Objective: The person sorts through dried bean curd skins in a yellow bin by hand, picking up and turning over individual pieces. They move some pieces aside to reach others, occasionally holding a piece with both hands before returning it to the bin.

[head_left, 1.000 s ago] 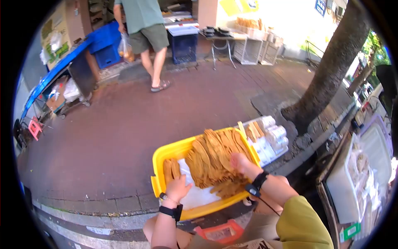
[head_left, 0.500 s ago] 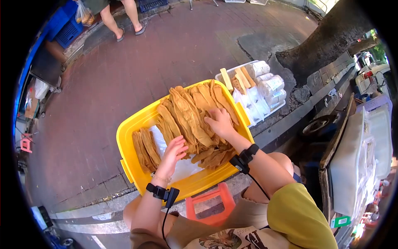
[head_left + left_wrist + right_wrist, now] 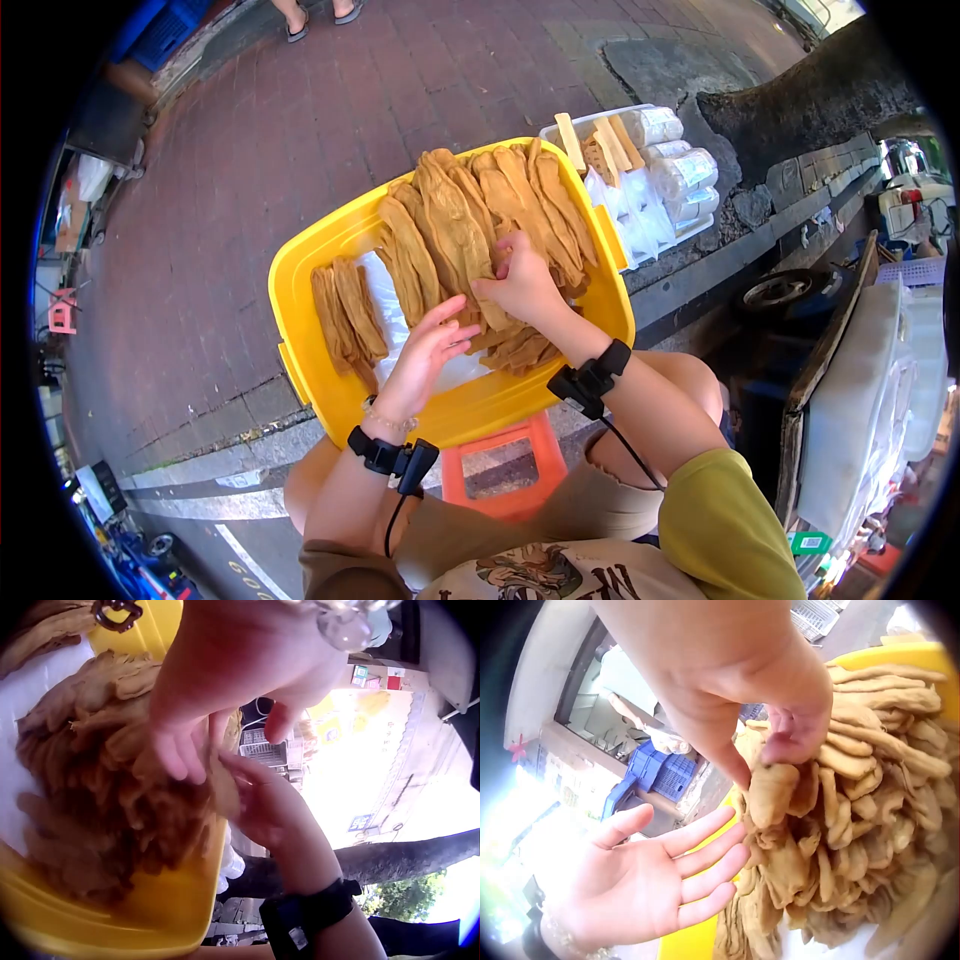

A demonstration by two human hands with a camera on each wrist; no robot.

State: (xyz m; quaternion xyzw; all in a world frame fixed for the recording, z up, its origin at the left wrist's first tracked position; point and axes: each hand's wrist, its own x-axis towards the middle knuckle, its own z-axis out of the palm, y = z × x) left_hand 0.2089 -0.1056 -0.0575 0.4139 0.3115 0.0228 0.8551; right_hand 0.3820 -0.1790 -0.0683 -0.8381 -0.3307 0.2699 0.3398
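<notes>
Long, wrinkled golden-brown strips, perhaps a dried food, lie heaped [image 3: 420,230] in a yellow tub [image 3: 292,305]. My right hand [image 3: 525,290] is at the front of this heap and pinches the near end of one strip [image 3: 772,793] between thumb and fingers. Just to its left, my left hand [image 3: 430,355] hovers over the tub with fingers straight and palm turned toward the right hand; it holds nothing. A smaller stack of strips [image 3: 345,315] sits at the tub's left end. Between stack and heap shows a white sheet [image 3: 388,290] on the bottom.
Beyond the tub's right corner stands a clear tray [image 3: 640,245] with wrapped rolls and pale blocks. A tree trunk [image 3: 810,120] rises behind it. Under the tub's near side is a pink stool [image 3: 545,465]. White containers [image 3: 850,420] stand to the right.
My left hand has come off the left stack and moved right, beside the right hand. The right hand shifted to the heap's front end. The head view tilted down; the passer-by walked mostly out of view.
</notes>
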